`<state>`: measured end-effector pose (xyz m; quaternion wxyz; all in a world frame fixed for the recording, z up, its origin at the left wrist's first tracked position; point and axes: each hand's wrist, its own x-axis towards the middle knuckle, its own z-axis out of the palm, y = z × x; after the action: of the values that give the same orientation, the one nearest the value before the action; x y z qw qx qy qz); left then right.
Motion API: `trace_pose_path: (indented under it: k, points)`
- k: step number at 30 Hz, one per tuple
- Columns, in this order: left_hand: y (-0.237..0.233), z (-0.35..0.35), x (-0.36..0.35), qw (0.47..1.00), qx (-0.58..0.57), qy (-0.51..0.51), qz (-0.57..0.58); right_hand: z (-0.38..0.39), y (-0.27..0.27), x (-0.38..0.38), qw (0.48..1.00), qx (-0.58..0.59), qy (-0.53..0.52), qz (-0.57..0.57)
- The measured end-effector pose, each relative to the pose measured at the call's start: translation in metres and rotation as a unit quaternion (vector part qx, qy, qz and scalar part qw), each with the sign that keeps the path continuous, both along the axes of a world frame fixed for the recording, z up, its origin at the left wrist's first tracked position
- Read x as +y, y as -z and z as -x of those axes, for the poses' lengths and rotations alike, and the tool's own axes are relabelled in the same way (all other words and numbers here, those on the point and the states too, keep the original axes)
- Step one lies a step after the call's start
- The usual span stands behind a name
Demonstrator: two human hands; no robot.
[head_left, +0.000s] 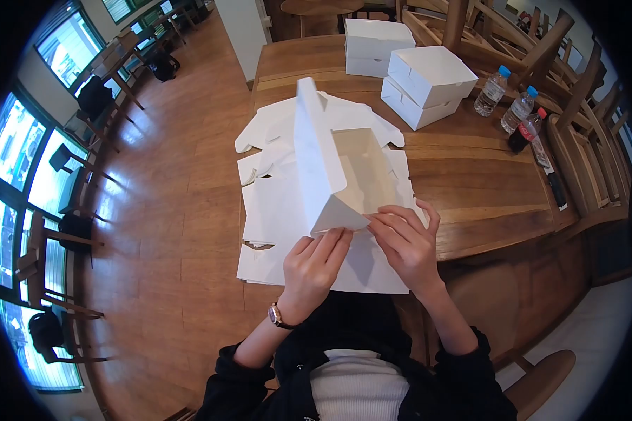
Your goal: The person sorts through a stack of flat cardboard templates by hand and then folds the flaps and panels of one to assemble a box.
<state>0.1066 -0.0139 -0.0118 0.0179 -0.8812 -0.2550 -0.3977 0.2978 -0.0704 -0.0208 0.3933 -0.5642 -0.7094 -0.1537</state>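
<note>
A partly folded white cardboard box (pixel 364 168) stands on a stack of flat white cardboard blanks (pixel 274 210), its lid panel raised on the left side and its inside showing. My left hand (pixel 316 263) grips the near left corner of the box, fingers pressed together on the lower edge of the flap. At the near right corner, my right hand (pixel 406 242) pinches the cardboard edge between thumb and fingers, with the little finger lifted away. The fingertips of both hands are close together at the box's near end.
Two closed white boxes (pixel 432 81) (pixel 378 45) stand at the back of the wooden table (pixel 463 189). Two water bottles (pixel 491 91) (pixel 518 110), a cola bottle (pixel 525 132) and a black-handled knife (pixel 556 189) lie or stand to the right. Wooden chairs (pixel 590 140) are beyond.
</note>
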Motion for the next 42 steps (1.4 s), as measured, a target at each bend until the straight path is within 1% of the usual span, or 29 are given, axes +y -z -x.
trace_pose_path:
  k: [2, 5, 8, 11, 14, 16, 19, 20, 22, 24, 25, 26, 29, 32, 35, 38, 41, 42]
  points:
    - [0.005, -0.003, 0.000, 1.000, -0.016, -0.003, -0.008, 0.000, 0.001, -0.001, 1.000, 0.013, -0.014, 0.011]
    - [0.009, 0.000, -0.002, 1.000, 0.012, -0.017, -0.013, -0.004, 0.000, -0.001, 0.999, 0.022, -0.026, 0.026]
    - [0.012, -0.004, -0.004, 0.999, -0.024, -0.034, -0.014, -0.001, -0.003, -0.003, 0.998, 0.033, -0.033, 0.044]
    - [0.012, -0.001, -0.002, 0.999, -0.023, -0.026, -0.002, 0.003, -0.004, -0.011, 0.996, 0.046, -0.049, 0.059]
    - [0.012, 0.009, 0.000, 0.999, -0.033, -0.009, 0.035, 0.013, -0.005, -0.015, 0.993, 0.063, -0.075, 0.065]
    - [0.012, 0.016, 0.003, 0.994, -0.043, 0.020, 0.097, 0.016, -0.012, -0.017, 0.990, 0.069, -0.092, 0.078]
    - [0.004, 0.029, 0.010, 0.982, -0.053, 0.042, 0.174, 0.006, -0.021, -0.017, 0.992, 0.117, -0.037, 0.000]
    - [0.000, 0.034, 0.012, 0.978, -0.055, 0.045, 0.197, 0.002, -0.020, -0.014, 0.987, 0.163, 0.001, -0.006]
    - [-0.010, 0.043, 0.014, 0.972, -0.063, 0.038, 0.224, -0.011, -0.016, -0.005, 0.964, 0.253, 0.079, -0.018]
    - [-0.019, 0.051, 0.014, 0.965, -0.059, 0.034, 0.252, -0.022, -0.016, 0.002, 0.935, 0.345, 0.052, 0.067]
    - [-0.019, 0.052, 0.014, 0.967, -0.059, 0.034, 0.245, -0.027, -0.015, 0.005, 0.914, 0.389, 0.037, 0.109]
    - [-0.019, 0.053, 0.014, 0.969, -0.060, 0.034, 0.239, -0.033, -0.010, 0.008, 0.894, 0.419, -0.001, 0.158]
    - [-0.012, 0.053, 0.012, 0.968, -0.084, 0.024, 0.235, -0.042, -0.011, 0.018, 0.800, 0.545, -0.071, 0.243]
    - [-0.004, 0.053, 0.007, 0.964, -0.109, 0.008, 0.242, -0.051, -0.021, 0.035, 0.755, 0.578, -0.051, 0.305]
    - [0.003, 0.049, 0.003, 0.959, -0.128, 0.003, 0.254, -0.065, -0.020, 0.055, 0.691, 0.624, -0.074, 0.357]
    - [0.007, 0.045, 0.002, 0.958, -0.135, 0.000, 0.252, -0.062, -0.017, 0.066, 0.707, 0.600, -0.053, 0.372]
    - [0.005, 0.043, 0.000, 0.953, -0.137, -0.006, 0.269, -0.057, -0.015, 0.063, 0.679, 0.650, -0.091, 0.329]
    - [0.004, 0.043, 0.000, 0.950, -0.139, -0.007, 0.279, -0.058, -0.013, 0.063, 0.678, 0.649, -0.089, 0.333]
